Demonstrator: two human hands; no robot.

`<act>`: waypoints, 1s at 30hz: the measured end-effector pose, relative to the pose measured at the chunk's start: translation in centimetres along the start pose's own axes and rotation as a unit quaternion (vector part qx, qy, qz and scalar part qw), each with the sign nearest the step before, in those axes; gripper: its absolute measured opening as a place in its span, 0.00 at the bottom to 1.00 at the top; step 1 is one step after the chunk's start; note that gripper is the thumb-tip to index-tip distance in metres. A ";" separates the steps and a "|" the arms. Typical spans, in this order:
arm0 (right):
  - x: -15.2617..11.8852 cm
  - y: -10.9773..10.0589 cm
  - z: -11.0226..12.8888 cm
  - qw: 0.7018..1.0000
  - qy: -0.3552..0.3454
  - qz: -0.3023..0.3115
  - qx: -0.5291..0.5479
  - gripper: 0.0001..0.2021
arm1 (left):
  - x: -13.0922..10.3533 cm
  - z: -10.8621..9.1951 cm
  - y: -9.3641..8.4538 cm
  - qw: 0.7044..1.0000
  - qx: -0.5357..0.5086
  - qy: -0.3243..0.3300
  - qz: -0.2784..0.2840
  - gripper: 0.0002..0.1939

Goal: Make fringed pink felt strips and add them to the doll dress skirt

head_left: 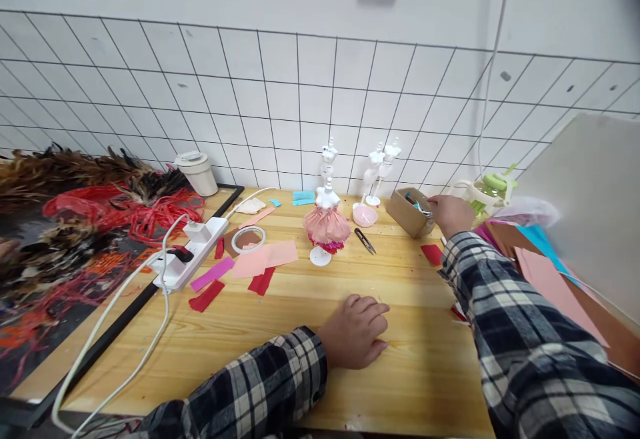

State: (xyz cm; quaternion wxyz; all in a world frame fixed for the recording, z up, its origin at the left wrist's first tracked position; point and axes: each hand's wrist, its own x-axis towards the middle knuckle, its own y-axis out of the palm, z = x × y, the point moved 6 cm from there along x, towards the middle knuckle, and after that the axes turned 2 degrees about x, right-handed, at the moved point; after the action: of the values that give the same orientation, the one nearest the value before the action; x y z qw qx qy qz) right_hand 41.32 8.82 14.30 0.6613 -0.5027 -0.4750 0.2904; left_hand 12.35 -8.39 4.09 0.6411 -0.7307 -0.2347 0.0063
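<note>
The skirted mannequin [327, 223] stands on the desk [410, 279]. The left hand [354, 332] rests in front of the mannequin, grip loosely spread. Right of the mannequin, the right hand [453, 213] is at the cardboard box [403, 215]; its grip state cannot be determined.

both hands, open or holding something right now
Left hand: loosely open, palm down at the table.
Right hand: at the cardboard box; grip cannot be told.

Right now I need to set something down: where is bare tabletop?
Mostly bare wood lies between the left hand and right sleeve, and between the left sleeve and red strips. Crowded: beside the power strip, around the right hand.
</note>
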 end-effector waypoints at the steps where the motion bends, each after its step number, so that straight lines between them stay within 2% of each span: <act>1: 0.2 0.2 -0.4 1.000 0.020 0.000 -0.001 0.17 | 0.0 0.1 0.0 1.000 -0.006 -0.001 -0.002 0.14; 3: 0.5 0.4 -1.2 0.998 0.057 -0.004 0.007 0.16 | 0.1 0.2 0.1 1.000 -0.014 -0.004 -0.003 0.14; 7: 0.6 0.0 -1.9 0.997 0.055 -0.015 0.044 0.16 | 0.2 0.5 0.1 1.000 -0.026 -0.010 0.008 0.15; 10: -0.7 -1.6 -1.1 0.987 0.039 -0.087 0.130 0.20 | 0.3 0.3 0.0 0.999 -0.028 -0.015 0.010 0.15; 12: -3.3 -3.0 0.6 0.967 0.016 -0.161 0.197 0.22 | 0.5 0.1 -0.1 0.999 -0.024 -0.023 0.009 0.15; 14: -7.6 -3.6 2.5 0.943 0.017 -0.212 0.255 0.21 | 0.6 0.2 -0.4 0.999 -0.015 -0.034 0.004 0.14; 15: -10.2 -3.4 3.4 0.935 0.017 -0.219 0.280 0.20 | 0.5 0.6 -0.7 0.999 -0.008 -0.045 -0.001 0.14; 17: -16.0 -2.2 4.4 0.930 0.021 -0.193 0.313 0.19 | -0.6 2.6 -2.0 0.996 0.016 -0.089 -0.023 0.14; 18: -19.0 -1.4 4.1 0.929 0.039 -0.181 0.320 0.18 | -1.6 4.3 -3.0 0.990 0.031 -0.128 -0.041 0.14; 20: -24.3 0.4 3.0 0.941 0.020 -0.121 0.315 0.16 | -4.8 8.7 -5.6 0.963 0.088 -0.240 -0.082 0.16; 21: -26.5 1.2 2.0 0.951 0.013 -0.096 0.295 0.14 | -6.5 10.8 -6.8 0.951 0.109 -0.273 -0.092 0.17; 23: -30.1 3.0 0.3 0.967 -0.026 -0.007 0.252 0.13 | -9.9 14.7 -8.9 0.919 0.151 -0.348 -0.108 0.17; 24: -31.4 3.8 -0.3 0.970 -0.047 0.038 0.235 0.13 | -11.1 16.1 -9.4 0.913 0.166 -0.362 -0.093 0.18; 26: -32.9 4.1 -1.1 0.973 -0.062 0.044 0.219 0.14 | -12.1 17.7 -9.3 0.919 0.178 -0.348 -0.058 0.15; 30: -33.0 3.7 -1.0 0.980 -0.037 0.037 0.192 0.13 | -11.8 18.1 -8.6 0.921 0.175 -0.345 -0.050 0.12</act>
State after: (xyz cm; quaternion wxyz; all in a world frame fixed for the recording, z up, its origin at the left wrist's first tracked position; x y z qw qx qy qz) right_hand 30.04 -18.82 -0.38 0.7164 -0.3727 -0.4154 0.4187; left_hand -6.61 4.99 5.51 0.6377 -0.5466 -0.4726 0.2669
